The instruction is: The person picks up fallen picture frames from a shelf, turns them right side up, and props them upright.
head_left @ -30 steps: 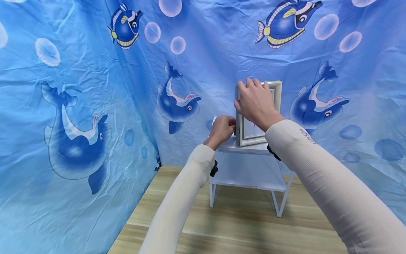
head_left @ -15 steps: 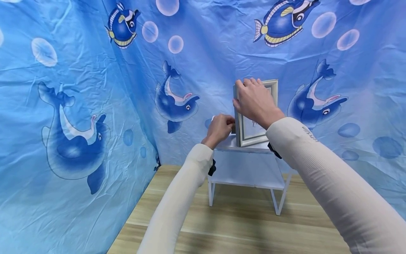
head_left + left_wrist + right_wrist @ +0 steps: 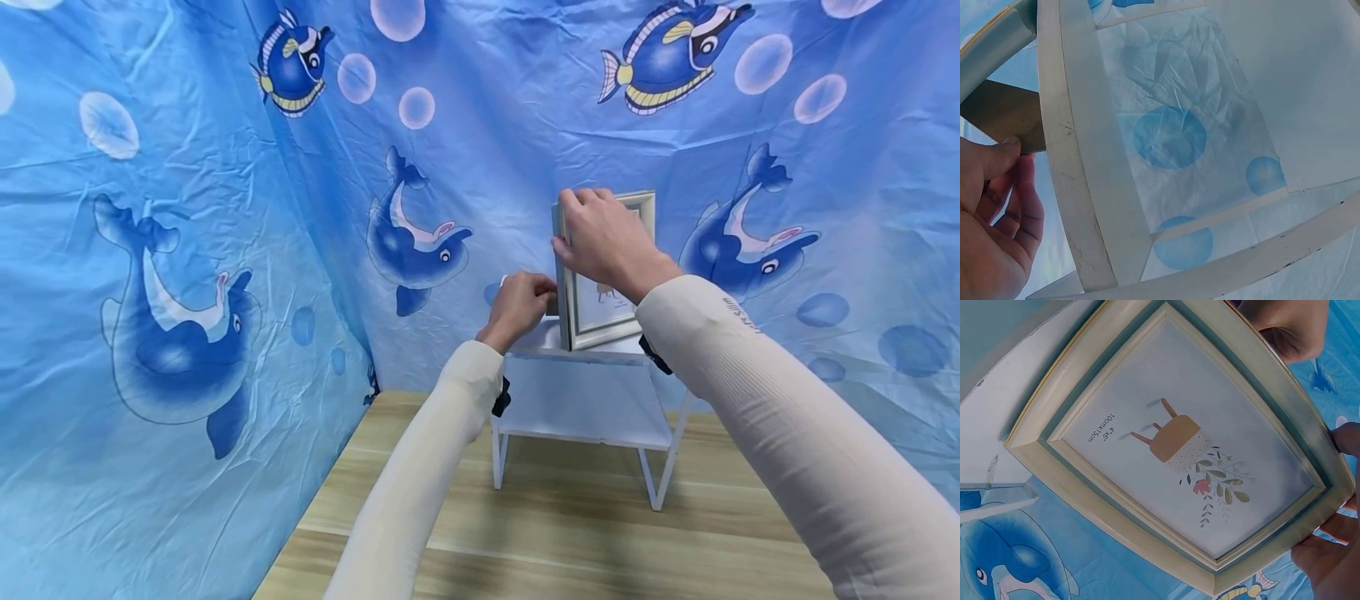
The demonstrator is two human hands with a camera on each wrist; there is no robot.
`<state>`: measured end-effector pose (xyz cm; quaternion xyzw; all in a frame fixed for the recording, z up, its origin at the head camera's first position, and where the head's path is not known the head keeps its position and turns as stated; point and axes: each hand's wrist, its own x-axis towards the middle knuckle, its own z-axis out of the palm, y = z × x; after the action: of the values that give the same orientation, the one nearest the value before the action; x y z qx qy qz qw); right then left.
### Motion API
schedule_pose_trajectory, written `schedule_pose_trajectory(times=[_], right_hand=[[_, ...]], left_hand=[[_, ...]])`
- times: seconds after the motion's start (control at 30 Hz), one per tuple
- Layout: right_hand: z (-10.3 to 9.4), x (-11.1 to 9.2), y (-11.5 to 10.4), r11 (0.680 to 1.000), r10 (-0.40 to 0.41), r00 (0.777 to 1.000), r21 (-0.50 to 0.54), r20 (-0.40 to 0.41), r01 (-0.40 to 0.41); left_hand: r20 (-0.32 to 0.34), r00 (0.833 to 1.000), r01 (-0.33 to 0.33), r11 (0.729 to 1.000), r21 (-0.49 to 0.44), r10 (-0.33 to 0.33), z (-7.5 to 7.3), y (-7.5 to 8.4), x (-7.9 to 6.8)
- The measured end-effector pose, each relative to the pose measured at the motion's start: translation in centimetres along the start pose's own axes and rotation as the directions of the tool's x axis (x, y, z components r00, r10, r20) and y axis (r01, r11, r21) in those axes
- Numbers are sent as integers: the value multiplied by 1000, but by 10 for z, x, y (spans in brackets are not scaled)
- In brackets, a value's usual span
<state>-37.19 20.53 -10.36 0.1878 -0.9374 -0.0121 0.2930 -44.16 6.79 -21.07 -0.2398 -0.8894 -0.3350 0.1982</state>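
A cream picture frame (image 3: pixel 647 225) with a green inner band stands upright on a small white table (image 3: pixel 536 340). My right hand (image 3: pixel 611 246) grips its upper left corner, fingers over the top and thumb at the left side. In the right wrist view, the picture (image 3: pixel 1172 444) shows a pot on legs with flowers and leaves. My left hand (image 3: pixel 517 308) is low beside the frame's left edge. The left wrist view shows it pinching a brown board-like stand (image 3: pixel 1007 112) behind the frame, between thumb and fingers. The stand's joint to the frame is hidden.
A lower white shelf (image 3: pixel 592 408) and thin metal legs (image 3: pixel 652 479) belong to the table. Blue curtains (image 3: pixel 480 108) with dolphins, fish and bubbles hang behind and at the left. Below is a wood-patterned floor (image 3: pixel 540 542).
The frame has turned slightly, showing more of its left side, and its right edge has shifted left. My right hand goes with it and keeps its grip. My left hand stays nearly in place.
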Motion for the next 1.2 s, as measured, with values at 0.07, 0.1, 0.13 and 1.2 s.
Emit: schedule_pose_trajectory(times=[0.07,0.1,0.13,1.2], right_hand=[[0,0,1,1000,-1,1000,5,0,1],[0,0,2,1000,-2,1000,9,1,2],[0,-1,2,1000,-2,1000,12,2,2],[-3,-1,11,995,-88,996,53,26,86]], left_hand=[[0,1000,0,1000,2,0,0,1,0],[1,1000,0,1000,3,0,0,1,1],[2,1000,0,1000,2,0,0,1,1],[14,1000,-20,996,-85,21,2,-4,0]])
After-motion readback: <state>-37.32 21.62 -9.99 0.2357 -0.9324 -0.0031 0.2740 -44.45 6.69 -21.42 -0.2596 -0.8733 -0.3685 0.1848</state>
